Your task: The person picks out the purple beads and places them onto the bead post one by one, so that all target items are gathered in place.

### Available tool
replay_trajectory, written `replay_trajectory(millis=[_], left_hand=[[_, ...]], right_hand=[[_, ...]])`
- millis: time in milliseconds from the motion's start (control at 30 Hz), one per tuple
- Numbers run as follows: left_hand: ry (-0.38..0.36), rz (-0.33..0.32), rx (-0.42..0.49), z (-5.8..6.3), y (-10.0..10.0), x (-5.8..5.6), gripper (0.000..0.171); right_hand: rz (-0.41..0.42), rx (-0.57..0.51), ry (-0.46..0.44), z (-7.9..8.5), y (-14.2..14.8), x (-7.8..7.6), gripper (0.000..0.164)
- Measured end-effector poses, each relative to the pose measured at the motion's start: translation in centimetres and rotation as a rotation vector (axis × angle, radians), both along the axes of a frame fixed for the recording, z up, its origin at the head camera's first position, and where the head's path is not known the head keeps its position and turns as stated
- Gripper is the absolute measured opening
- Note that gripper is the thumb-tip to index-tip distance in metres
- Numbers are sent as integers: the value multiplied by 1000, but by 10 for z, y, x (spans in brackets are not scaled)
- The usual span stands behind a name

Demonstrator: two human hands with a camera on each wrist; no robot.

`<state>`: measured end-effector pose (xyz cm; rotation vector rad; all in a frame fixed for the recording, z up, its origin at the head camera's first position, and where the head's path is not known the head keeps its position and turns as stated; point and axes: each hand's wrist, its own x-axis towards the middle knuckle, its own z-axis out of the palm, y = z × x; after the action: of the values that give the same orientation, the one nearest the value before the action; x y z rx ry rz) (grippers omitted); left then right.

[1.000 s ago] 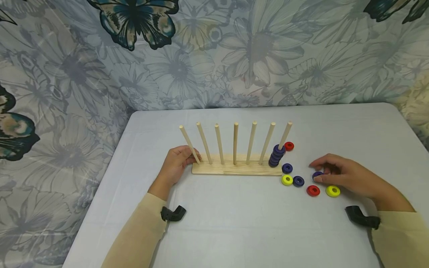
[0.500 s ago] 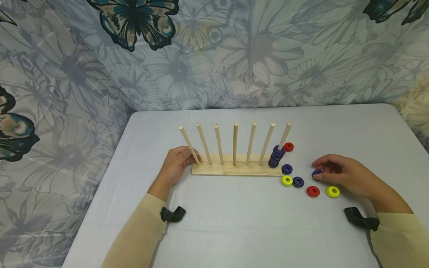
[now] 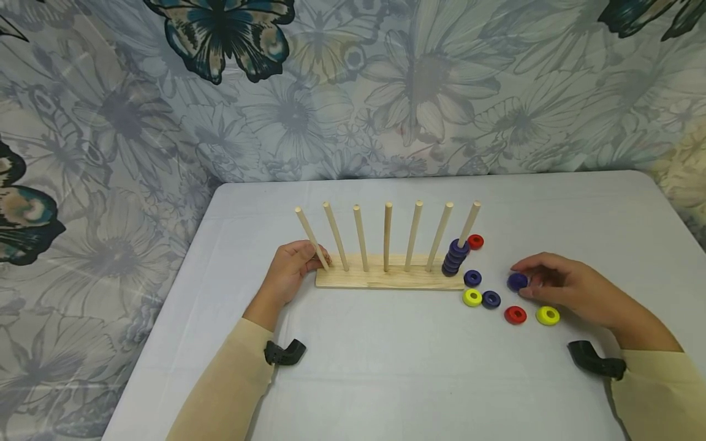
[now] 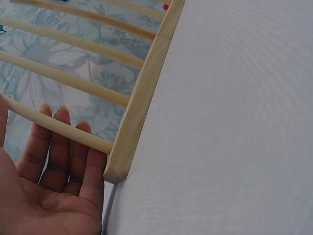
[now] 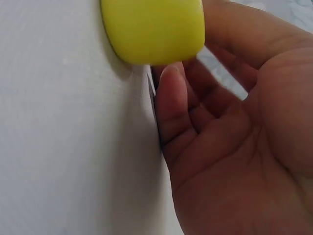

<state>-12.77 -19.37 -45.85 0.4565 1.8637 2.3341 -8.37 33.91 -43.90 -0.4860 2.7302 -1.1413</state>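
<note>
A wooden peg stand [image 3: 386, 280] with several upright pegs is on the table. Dark blue rings [image 3: 455, 260] are stacked on its rightmost peg. At the other end, my left hand [image 3: 288, 269] holds the leftmost peg [image 4: 73, 132] low down, fingers behind it; the thumb is mostly out of frame in the left wrist view. To the right of the stand, my right hand [image 3: 576, 291] pinches a dark blue ring [image 3: 517, 282] between thumb and fingertips, at or just above the table. In the right wrist view a yellow ring [image 5: 154, 29] hides that ring.
Loose rings lie between the stand and my right hand: dark blue ones [image 3: 491, 299], a yellow one [image 3: 472, 297] and a red one [image 3: 515, 315]. Another red ring [image 3: 475, 241] sits behind the stack. A patterned cloth [image 3: 353, 110] hangs behind the white table [image 3: 386, 367].
The blue ring in my right hand has turned and shifted slightly left, and more of it shows past the fingertips. My left hand and the stand have stayed put.
</note>
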Motion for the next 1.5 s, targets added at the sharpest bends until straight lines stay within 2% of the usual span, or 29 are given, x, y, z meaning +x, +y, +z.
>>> replay_trajectory(millis=[200,400,533,867,1233,1500], left_hand=[[1,-4,8,1,0,0,48],[8,2,-10,0,0,-1,49],[12,0,-4,-1,0,-1,48],[11,-6,15,-1,-1,-1,43],[10,-4,0,0,0,0,45],[-2,4,-10,0,0,1,46]], right_hand=[[-62,25,31,-1,-5,0,35],[-65,66,61,-4,-11,-3,41],[-77,89,74,-5,-15,-3,38],[-139,101,56,-2,-19,-2,36],[-130,18,70,10,-25,-2,35],[-104,-47,152,17,-30,-1,34]])
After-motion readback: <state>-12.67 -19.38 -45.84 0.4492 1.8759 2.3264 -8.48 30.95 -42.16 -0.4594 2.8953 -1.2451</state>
